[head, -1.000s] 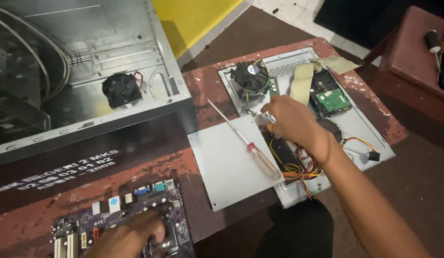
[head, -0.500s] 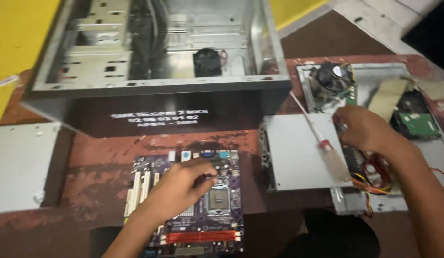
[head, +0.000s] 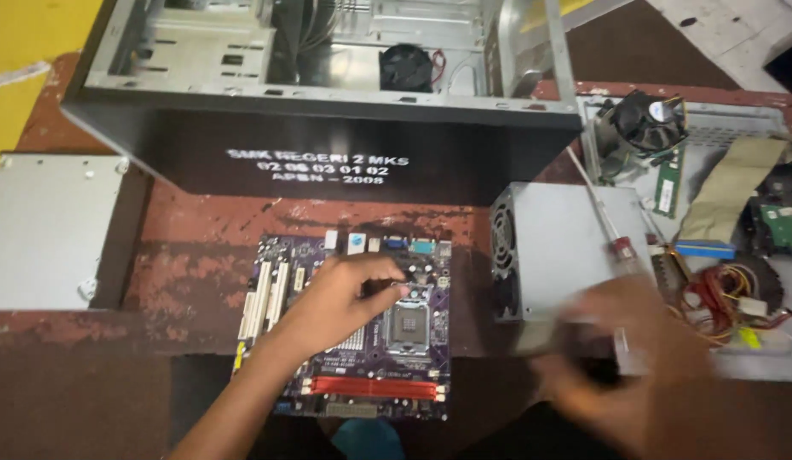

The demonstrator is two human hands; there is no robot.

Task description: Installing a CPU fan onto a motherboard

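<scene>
Big open computer case (head: 328, 102) lies on its side across the top of the table (head: 191, 255), bays and a black rear fan (head: 406, 66) showing, and nothing is seated in it, so I'd judge we're at the board-handling stage. Right of centre sits the grey power supply (head: 566, 247), a red-handled screwdriver (head: 607, 228) lying across its top. Below the case, flat on the table, is the purple motherboard (head: 362, 328). The left hand (head: 340, 298) rests on it, fingers curled and pressing down beside the processor socket (head: 408, 325), not pinching anything. The right hand (head: 634, 358) is a smear of motion in front of the power supply; whether it is spread or closed on something, I cannot tell. Any next move would call for a steady board and care around that socket. Far right, a cooler fan (head: 645, 119), a ribbon cable (head: 728, 183) and coloured wires (head: 724, 294) crowd together, partly cut off by the frame edge.
</scene>
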